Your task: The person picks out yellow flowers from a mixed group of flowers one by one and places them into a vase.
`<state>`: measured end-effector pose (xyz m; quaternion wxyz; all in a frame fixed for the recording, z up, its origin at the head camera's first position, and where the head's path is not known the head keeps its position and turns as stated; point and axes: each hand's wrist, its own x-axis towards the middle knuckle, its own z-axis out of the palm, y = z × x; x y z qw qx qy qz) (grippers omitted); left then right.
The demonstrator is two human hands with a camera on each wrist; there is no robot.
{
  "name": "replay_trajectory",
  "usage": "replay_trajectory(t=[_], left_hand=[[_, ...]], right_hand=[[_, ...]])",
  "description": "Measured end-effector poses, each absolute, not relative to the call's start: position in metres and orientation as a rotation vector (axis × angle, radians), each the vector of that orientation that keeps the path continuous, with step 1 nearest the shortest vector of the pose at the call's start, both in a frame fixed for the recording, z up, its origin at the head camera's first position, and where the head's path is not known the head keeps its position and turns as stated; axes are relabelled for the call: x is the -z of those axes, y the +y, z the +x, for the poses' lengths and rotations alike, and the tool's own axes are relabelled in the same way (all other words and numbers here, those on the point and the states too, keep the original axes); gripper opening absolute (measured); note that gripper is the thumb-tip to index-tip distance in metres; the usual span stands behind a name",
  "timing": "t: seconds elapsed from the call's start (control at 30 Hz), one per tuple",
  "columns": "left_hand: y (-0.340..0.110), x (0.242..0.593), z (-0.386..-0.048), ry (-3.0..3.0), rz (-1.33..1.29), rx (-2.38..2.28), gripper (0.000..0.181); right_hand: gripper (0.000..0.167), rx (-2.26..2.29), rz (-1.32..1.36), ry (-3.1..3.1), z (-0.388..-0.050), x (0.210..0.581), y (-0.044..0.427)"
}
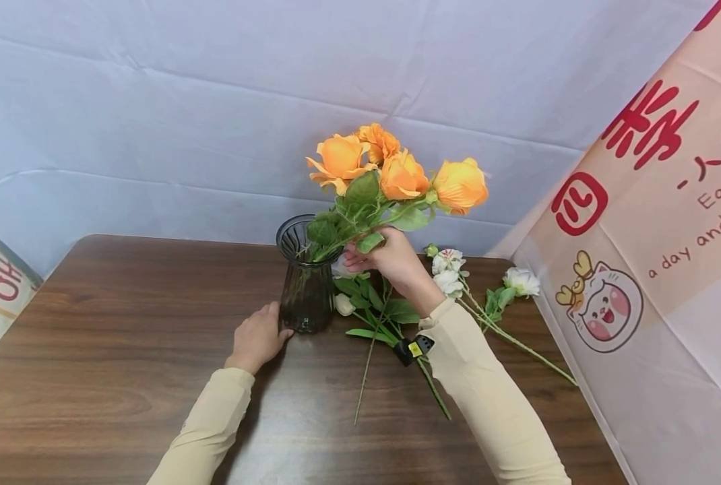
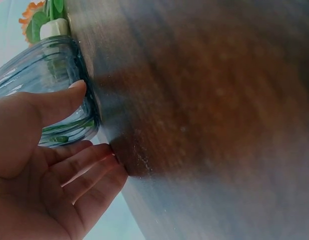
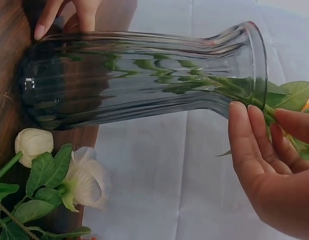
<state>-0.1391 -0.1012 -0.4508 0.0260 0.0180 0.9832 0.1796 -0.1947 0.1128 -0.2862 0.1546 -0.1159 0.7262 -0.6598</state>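
A dark, clear ribbed glass vase [image 1: 306, 296] stands upright on the wooden table. My left hand [image 1: 259, 337] holds it low down, the thumb on one side of the base and the fingers round the other. Several orange roses [image 1: 341, 162] with green leaves lean to the right out of the vase mouth. At the rim, my right hand [image 1: 397, 259] pinches their stems [image 3: 269, 116] between thumb and fingers. Through the glass, the lower stems show inside the neck in the right wrist view. Leaves partly hide the right fingertips in the head view.
White flowers [image 1: 448, 269] on long stems lie on the table [image 1: 124, 350] to the right. A white rose [image 3: 87, 180] and a white bud [image 3: 34, 146] lie close beside the vase. A pale cloth wall [image 1: 215, 135] rises behind; a printed cloth [image 1: 670, 269] hangs on the right.
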Motion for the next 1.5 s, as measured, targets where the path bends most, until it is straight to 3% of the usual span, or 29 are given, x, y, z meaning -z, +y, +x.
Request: replay_trajectory(t=[0.23,0.37,0.5,0.73,1.17,1.5], left_hand=[[-0.102,0.451,-0.140,3.038,0.051,-0.557,0.055],[-0.102,0.452,-0.141,3.033,0.047,-0.553,0.055],[-0.102,0.452,-0.141,3.032,0.044,-0.548,0.054],[-0.102,0.451,-0.141,3.031,0.044,-0.553,0.055],[-0.102,0.452,-0.141,3.031,0.045,-0.560,0.058],[-0.102,0.453,-0.141,3.034,0.045,-0.554,0.059]], right_hand=[[0.042,1.899,-0.258,2.050,-0.192,0.284,0.112],[0.042,1.882,-0.241,2.059,-0.190,0.282,0.113],[0.034,1.893,-0.237,2.053,-0.188,0.282,0.117],[0.008,1.968,-0.308,2.023,-0.187,0.287,0.127],[0.005,1.978,-0.265,2.032,-0.184,0.303,0.146],[0.008,1.928,-0.123,2.024,-0.182,0.348,0.158]])
